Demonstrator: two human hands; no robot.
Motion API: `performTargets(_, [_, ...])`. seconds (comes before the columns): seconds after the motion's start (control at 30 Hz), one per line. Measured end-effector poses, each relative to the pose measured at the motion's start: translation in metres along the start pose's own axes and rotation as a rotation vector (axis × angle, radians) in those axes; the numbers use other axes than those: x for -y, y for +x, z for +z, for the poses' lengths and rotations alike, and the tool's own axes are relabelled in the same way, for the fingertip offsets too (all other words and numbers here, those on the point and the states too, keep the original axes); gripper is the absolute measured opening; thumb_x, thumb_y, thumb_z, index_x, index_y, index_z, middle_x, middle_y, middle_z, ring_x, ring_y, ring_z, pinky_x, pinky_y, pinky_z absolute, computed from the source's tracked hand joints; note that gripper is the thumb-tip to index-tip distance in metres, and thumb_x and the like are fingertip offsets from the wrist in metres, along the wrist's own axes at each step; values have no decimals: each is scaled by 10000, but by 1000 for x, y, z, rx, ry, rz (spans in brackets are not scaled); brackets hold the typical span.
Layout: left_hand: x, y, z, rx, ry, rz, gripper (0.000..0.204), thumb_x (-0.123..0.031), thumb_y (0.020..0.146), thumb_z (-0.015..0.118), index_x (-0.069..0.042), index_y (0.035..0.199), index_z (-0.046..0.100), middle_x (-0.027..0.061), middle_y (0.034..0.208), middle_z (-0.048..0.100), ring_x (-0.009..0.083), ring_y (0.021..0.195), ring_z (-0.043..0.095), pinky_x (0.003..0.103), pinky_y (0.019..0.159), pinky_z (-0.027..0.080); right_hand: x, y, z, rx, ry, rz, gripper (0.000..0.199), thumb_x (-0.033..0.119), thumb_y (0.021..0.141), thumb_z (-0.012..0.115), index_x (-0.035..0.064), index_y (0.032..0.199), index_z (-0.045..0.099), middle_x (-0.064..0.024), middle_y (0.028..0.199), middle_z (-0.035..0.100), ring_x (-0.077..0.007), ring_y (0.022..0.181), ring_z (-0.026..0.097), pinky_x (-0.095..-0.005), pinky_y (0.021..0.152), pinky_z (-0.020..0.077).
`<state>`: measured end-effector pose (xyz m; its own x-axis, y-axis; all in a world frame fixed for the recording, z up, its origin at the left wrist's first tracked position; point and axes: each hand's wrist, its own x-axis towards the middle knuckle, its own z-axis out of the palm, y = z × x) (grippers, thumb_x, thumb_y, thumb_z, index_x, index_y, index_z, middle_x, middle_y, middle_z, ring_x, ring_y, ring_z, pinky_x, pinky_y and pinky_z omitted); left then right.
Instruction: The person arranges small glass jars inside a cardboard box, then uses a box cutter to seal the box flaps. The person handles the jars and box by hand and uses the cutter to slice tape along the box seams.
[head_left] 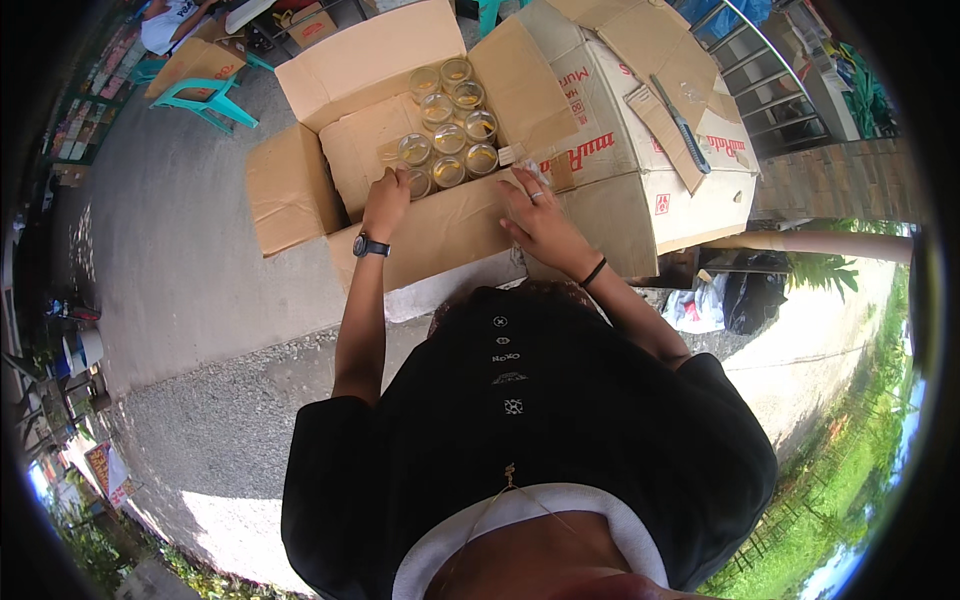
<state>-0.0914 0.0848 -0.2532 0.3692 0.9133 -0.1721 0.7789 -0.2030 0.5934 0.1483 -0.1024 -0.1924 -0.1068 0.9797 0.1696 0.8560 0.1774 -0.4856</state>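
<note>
Your left hand is at the nearest glass jar, whether gripping I can't tell; the other jars stand beyond and right of it in the box; your right hand, fingers spread, lies over the near flap

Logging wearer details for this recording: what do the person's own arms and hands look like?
Both arms come from short black sleeves. The ungloved left hand has a dark-strapped watch at its wrist; the ungloved right hand has a pale ring and thin black wristband.
</note>
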Motion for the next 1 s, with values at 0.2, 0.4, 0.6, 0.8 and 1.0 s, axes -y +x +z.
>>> performTargets(0.2, [12,3,3,16,-139,11,492,-377,1027,348,62,1033,569,329,935,635,487,934,609,526,817,487,-9,-16,5,10,112,91,583,200,899,629,20,1400,390,-288,1459,326,-453,1365,317,-498,1113,320])
performTargets(0.4, [49,36,7,107,-252,-189,658,-523,1020,285,49,1079,603,282,966,667,428,938,649,436,848,501,-1,-18,12,44,36,165,647,222,888,640,17,1420,335,-328,1449,318,-493,1287,405,-510,1046,404])
performTargets(0.6, [12,26,0,200,-453,-329,739,-598,1000,318,16,1380,474,168,1001,646,233,873,668,347,780,579,-2,-25,19,63,160,219,689,234,901,622,18,1447,259,-403,1411,315,-563,1150,492,-528,915,499])
performTargets(0.8, [11,21,-3,197,-490,-334,749,-598,1004,286,19,1378,486,231,1157,627,287,1037,651,368,897,540,6,-28,21,69,199,246,714,236,902,632,21,1461,243,-422,1402,313,-580,1207,437,-536,963,467])
performTargets(1.0, [43,18,5,34,-177,-123,746,-571,1010,194,26,1210,594,313,1156,615,458,1158,546,458,996,420,5,-27,12,84,185,322,753,263,906,651,49,1493,230,-398,1426,308,-547,1306,354,-516,1046,391])
